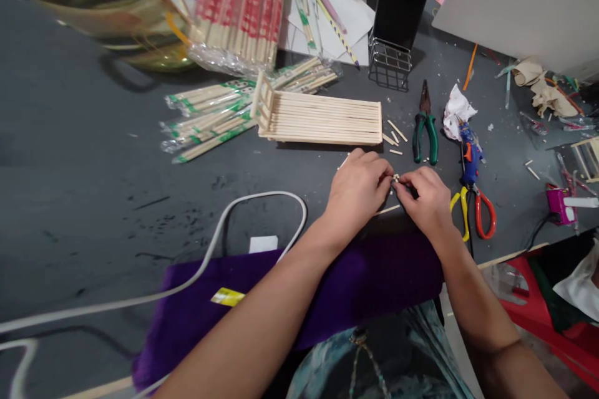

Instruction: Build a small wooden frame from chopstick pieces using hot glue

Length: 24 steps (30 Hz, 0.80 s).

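My left hand (362, 184) and my right hand (425, 196) meet over the grey table, their fingertips pinched closely together. Between the fingertips are small pale wooden pieces (395, 178), too tiny to make out in detail. A thin wooden stick (387, 210) lies just below my hands, and part of another shows beside the left one. Behind them stands a small bed-like frame made of chopsticks (327, 117), with a raised rail at its left end. Short cut stick pieces (397, 131) are scattered at its right end.
Green-handled pliers (425, 128), a blue glue gun (472, 153) and red-and-yellow-handled cutters (484, 215) lie on the right. Wrapped chopsticks (210, 115) and a larger chopstick pack (241, 12) are at the back left. A white cable (224, 218) loops across the left; a purple cloth (374, 274) covers the front edge.
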Each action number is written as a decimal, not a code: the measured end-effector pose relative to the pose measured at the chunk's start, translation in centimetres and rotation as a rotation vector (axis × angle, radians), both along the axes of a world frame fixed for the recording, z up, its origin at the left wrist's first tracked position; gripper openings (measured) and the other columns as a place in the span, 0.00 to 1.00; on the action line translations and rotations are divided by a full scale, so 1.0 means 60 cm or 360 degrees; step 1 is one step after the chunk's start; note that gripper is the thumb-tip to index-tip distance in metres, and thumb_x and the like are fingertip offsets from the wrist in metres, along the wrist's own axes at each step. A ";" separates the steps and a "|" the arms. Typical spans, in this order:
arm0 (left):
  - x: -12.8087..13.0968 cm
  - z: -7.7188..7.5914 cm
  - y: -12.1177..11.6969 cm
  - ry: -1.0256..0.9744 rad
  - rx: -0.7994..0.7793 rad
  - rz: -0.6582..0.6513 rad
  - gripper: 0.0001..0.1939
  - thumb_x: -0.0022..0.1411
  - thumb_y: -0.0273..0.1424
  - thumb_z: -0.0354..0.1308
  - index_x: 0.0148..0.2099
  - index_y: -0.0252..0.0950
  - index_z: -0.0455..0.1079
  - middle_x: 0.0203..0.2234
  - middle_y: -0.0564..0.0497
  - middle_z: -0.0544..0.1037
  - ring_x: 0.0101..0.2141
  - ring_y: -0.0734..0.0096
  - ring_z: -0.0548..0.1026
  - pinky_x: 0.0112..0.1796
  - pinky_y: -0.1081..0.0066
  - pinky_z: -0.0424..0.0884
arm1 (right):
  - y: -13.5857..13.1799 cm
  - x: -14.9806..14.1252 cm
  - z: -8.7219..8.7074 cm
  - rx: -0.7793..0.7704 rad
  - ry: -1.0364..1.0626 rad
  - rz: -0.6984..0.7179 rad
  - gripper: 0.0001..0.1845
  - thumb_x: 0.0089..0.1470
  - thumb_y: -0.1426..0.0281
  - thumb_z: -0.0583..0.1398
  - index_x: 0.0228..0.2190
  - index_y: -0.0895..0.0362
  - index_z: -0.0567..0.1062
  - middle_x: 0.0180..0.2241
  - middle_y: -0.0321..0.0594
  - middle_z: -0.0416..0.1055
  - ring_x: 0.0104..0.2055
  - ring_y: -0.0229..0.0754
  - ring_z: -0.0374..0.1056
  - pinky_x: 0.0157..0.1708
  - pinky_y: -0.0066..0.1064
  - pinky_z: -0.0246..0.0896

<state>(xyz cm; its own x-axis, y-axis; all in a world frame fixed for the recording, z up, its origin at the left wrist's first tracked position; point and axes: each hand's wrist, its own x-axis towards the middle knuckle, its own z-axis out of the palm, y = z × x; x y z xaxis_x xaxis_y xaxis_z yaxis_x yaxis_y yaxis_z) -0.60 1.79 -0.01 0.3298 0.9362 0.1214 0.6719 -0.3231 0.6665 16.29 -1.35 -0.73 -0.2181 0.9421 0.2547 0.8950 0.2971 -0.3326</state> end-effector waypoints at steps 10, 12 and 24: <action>0.001 0.001 0.000 0.0037 -0.0020 -0.0017 0.05 0.63 0.23 0.60 0.35 0.34 0.76 0.32 0.47 0.78 0.37 0.61 0.70 0.36 0.65 0.66 | -0.001 0.002 0.003 0.0035 0.0005 0.0033 0.09 0.62 0.70 0.57 0.29 0.54 0.74 0.30 0.38 0.71 0.36 0.42 0.67 0.38 0.32 0.62; 0.000 0.001 0.001 0.0042 -0.0021 -0.0016 0.04 0.63 0.24 0.60 0.35 0.34 0.76 0.32 0.47 0.79 0.37 0.60 0.70 0.36 0.65 0.66 | -0.002 0.004 0.006 0.0035 0.0061 0.0046 0.08 0.61 0.72 0.57 0.30 0.54 0.73 0.30 0.38 0.70 0.36 0.41 0.67 0.38 0.32 0.62; 0.002 0.002 -0.001 0.0089 0.0000 -0.0042 0.06 0.64 0.26 0.60 0.41 0.35 0.78 0.35 0.46 0.80 0.39 0.58 0.71 0.37 0.63 0.67 | 0.009 -0.001 0.016 0.0112 -0.0029 0.0144 0.09 0.62 0.74 0.55 0.30 0.53 0.71 0.31 0.39 0.69 0.38 0.42 0.66 0.39 0.32 0.62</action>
